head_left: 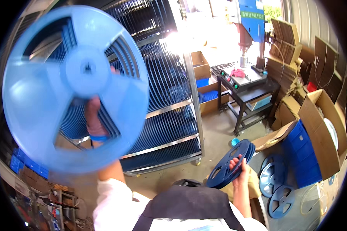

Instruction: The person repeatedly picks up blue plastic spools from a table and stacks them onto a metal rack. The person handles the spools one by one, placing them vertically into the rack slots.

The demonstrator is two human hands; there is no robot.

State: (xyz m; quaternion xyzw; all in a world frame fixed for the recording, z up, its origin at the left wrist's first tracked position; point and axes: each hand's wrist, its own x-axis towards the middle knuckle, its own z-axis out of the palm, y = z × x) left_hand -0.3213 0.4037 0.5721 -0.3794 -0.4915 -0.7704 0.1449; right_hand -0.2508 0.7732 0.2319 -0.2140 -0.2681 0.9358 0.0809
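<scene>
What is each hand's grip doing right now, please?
Left hand: closed, holding at least one light-blue reel.
Right hand: closed, holding a stack of dark-blue reels.

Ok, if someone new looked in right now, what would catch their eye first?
Most likely the large light-blue reel filling the upper left, held up close to the camera by the left hand. Next, the darker blue reels stacked in the right hand at lower right, and the tall metal rack full of blue discs behind the large reel.
</scene>
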